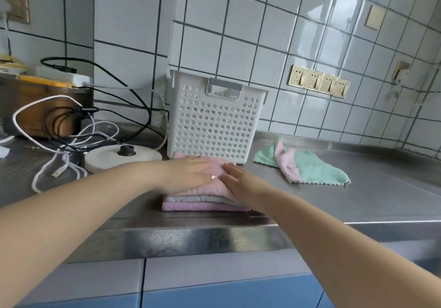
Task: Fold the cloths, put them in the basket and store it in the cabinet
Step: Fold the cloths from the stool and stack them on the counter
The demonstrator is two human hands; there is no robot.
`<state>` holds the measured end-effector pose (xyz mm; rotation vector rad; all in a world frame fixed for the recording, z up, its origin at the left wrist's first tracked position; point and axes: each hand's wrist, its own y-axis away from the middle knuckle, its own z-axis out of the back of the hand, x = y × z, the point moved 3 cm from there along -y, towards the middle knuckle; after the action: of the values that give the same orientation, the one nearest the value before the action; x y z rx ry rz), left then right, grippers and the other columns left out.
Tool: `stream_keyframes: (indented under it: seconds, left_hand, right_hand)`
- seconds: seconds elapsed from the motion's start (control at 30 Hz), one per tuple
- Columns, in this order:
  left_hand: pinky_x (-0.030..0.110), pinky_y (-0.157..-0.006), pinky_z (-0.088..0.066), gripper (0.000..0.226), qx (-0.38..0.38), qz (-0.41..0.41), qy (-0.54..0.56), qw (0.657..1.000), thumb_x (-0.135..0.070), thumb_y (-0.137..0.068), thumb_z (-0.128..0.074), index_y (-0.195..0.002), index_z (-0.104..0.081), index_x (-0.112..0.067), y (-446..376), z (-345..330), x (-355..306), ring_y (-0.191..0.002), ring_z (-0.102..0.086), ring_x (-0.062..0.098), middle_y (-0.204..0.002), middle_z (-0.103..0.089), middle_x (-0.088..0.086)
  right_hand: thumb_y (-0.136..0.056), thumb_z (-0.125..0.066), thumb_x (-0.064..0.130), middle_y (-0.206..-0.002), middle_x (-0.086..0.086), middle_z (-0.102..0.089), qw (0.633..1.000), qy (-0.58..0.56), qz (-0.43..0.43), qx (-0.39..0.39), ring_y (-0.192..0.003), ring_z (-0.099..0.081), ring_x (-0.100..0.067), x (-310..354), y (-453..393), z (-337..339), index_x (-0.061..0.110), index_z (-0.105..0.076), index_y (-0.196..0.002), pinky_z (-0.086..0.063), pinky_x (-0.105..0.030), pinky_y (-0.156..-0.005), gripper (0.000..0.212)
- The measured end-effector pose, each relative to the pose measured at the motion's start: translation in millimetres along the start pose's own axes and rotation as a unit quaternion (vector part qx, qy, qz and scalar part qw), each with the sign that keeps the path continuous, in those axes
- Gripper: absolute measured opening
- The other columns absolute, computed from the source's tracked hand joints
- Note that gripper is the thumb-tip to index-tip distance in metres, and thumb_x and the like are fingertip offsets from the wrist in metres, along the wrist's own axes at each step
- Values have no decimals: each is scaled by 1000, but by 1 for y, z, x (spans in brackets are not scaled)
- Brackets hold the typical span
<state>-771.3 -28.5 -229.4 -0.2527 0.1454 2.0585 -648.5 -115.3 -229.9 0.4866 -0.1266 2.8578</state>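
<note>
A stack of folded cloths (202, 201), pink and grey, lies on the steel counter near its front edge. My left hand (191, 173) lies flat on the top pink cloth, fingers straight. Beside it my right hand (241, 180) presses flat on the same cloth at its right side. Right behind the stack stands a white perforated basket (214, 121) with a grey handle, against the tiled wall. An unfolded green and pink cloth (303, 165) lies spread on the counter to the right of the basket.
Tangled black and white cables (78, 126) and a round white lid with a black knob (121, 156) lie left of the stack. A brown appliance (35, 107) stands at the far left. Wall sockets (318, 84) are on the tiles. Blue cabinet fronts (214, 293) run below the counter edge.
</note>
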Motion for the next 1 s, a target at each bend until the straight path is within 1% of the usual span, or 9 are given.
stream_keyframes:
  seconds: [0.13, 0.2, 0.3, 0.37, 0.47, 0.57, 0.67, 0.8, 1.0]
  left_hand:
    - [23, -112, 7, 63, -6, 19, -3, 1000, -53, -97, -23, -151, -6, -24, 1, -4, 7, -145, 5, 9, -159, 4, -5]
    - [20, -113, -2, 60, -38, 11, -18, 999, -49, -98, -29, -150, -15, -24, 5, 3, -1, -145, -8, 8, -159, -9, -6]
    - [19, -104, -27, 49, -133, -29, 3, 991, -40, -96, -45, -142, -37, -28, 13, 22, -29, -130, -39, 5, -145, -42, -10]
    - [17, -96, -32, 45, -182, -69, 52, 979, -35, -94, -52, -138, -42, -31, 13, 28, -56, -117, -47, 0, -132, -53, -15]
    - [14, -90, -32, 45, -192, -132, 98, 968, -32, -91, -57, -134, -46, -33, 4, 20, -106, -108, -50, -5, -119, -59, -18]
    - [10, -88, -36, 36, -169, -199, 123, 957, -34, -89, -62, -124, -56, -30, -12, -6, -164, -101, -55, -7, -108, -63, -20]
    - [19, -95, -43, 33, -91, -277, 155, 944, -40, -86, -59, -117, -60, -27, -24, -54, -230, -97, -58, -6, -105, -65, -17]
    - [23, -96, -42, 36, -6, -349, 111, 931, -43, -89, -54, -124, -55, -32, -29, -134, -298, -102, -56, -5, -115, -60, -18]
    - [20, -95, -37, 45, 121, -425, 25, 896, -43, -93, -50, -136, -39, -39, -17, -247, -368, -118, -45, -1, -130, -46, -20]
  right_hand:
    - [-99, -33, 43, -157, 2, -21, 996, -68, -22, -45, -143, -23, -17, -8, 5, -6, 23, -24, -148, -20, -27, -111, 54]
    - [-96, -41, 44, -149, 3, -39, 982, -147, -23, -119, -134, -39, -18, -13, 13, -7, 26, -31, -146, -29, -27, -105, 54]
    - [-93, -55, 34, -122, 12, -59, 919, -297, 18, -257, -111, -56, -1, -19, 41, 6, 28, -45, -133, -43, -26, -101, 42]
    - [-91, -58, 27, -106, 16, -61, 887, -361, 23, -287, -96, -60, 3, -29, 67, 15, 33, -44, -129, -49, -20, -84, 40]
    - [-91, -57, 26, -101, 12, -63, 883, -364, -2, -296, -95, -64, -5, -62, 116, 23, 45, -37, -126, -49, -21, -73, 45]
    - [-91, -59, 25, -98, 11, -65, 892, -314, -59, -319, -92, -65, -8, -105, 173, 34, 47, -39, -123, -49, -22, -67, 44]
    - [-91, -58, 23, -96, 11, -65, 896, -242, -143, -343, -89, -65, -10, -153, 240, 45, 38, -46, -126, -47, -18, -60, 39]
    - [-91, -57, 25, -99, 9, -66, 894, -160, -257, -330, -93, -65, -9, -214, 332, 35, 35, -51, -123, -51, -25, -81, 34]
    - [-92, -56, 27, -97, 11, -67, 790, -182, -442, -385, -87, -65, -6, -281, 470, -25, 33, -39, -132, -51, -25, -71, 44]
